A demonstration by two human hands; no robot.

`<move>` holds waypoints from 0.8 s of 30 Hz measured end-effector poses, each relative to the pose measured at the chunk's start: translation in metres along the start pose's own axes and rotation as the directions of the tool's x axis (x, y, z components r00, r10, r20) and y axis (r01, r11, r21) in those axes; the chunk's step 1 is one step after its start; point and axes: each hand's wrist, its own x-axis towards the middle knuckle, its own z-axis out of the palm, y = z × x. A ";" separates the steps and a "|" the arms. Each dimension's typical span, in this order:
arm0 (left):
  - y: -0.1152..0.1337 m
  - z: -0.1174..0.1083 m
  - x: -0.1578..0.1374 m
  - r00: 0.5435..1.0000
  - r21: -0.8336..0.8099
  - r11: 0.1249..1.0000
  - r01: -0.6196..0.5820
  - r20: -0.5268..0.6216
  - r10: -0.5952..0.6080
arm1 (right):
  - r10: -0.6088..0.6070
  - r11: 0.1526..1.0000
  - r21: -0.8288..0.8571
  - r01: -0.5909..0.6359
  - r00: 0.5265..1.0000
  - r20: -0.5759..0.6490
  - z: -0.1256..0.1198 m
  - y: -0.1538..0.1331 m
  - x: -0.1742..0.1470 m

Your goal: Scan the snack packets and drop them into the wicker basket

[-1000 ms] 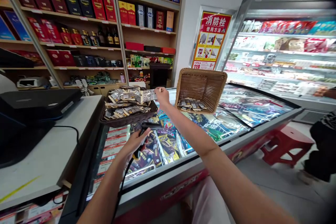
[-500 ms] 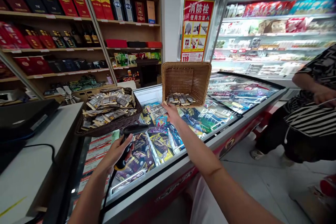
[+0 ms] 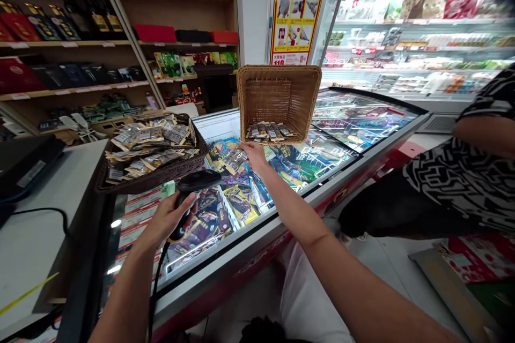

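My left hand (image 3: 174, 215) is wrapped round the handle of a black corded barcode scanner (image 3: 199, 179), its head pointing right. Between the fingers of my right hand (image 3: 255, 156) is a small snack packet (image 3: 234, 159), held flat over the freezer's glass top, in front of the scanner. Just behind that hand a tan wicker basket (image 3: 277, 88) stands tilted toward me, with several like packets (image 3: 270, 131) at its bottom. To the left a dark brown woven basket (image 3: 197, 156) is heaped with similar packets (image 3: 153, 142).
The glass-topped freezer (image 3: 241, 241) runs from front left to back right. A white counter (image 3: 36, 230) with a black device (image 3: 30, 163) flanks it on the left. At right a person in patterned clothing (image 3: 442, 187) bends near the freezer, beside a carton (image 3: 475, 257).
My view has tipped downward. The right hand still has the packet and the left the scanner. The person at right has bent lower and come closer to the freezer.
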 end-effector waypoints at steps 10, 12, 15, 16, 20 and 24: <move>-0.002 -0.002 0.001 1.000 0.001 1.000 -0.021 0.022 0.021 | -0.006 0.999 -0.051 0.006 1.000 0.007 -0.001 -0.001 -0.001; -0.002 -0.002 0.002 1.000 0.000 1.000 -0.019 0.021 0.019 | -0.006 0.999 -0.051 0.006 1.000 -0.009 0.000 0.001 0.001; -0.005 -0.001 0.004 1.000 0.006 1.000 -0.009 0.012 0.009 | 0.008 0.999 -0.035 -0.008 1.000 -0.010 0.002 0.002 0.005; -0.007 -0.001 0.005 1.000 0.006 1.000 -0.005 -0.002 0.005 | 0.013 1.000 -0.029 -0.013 1.000 -0.006 0.002 0.002 0.007; -0.017 -0.005 0.010 0.999 -0.003 1.000 0.017 -0.050 -0.017 | 0.038 0.999 -0.007 -0.039 0.997 -0.061 -0.001 -0.002 0.018; -0.028 -0.015 0.019 0.998 0.056 0.996 0.066 -0.011 -0.065 | 0.129 0.980 0.188 -0.071 0.938 -0.320 -0.019 -0.010 0.037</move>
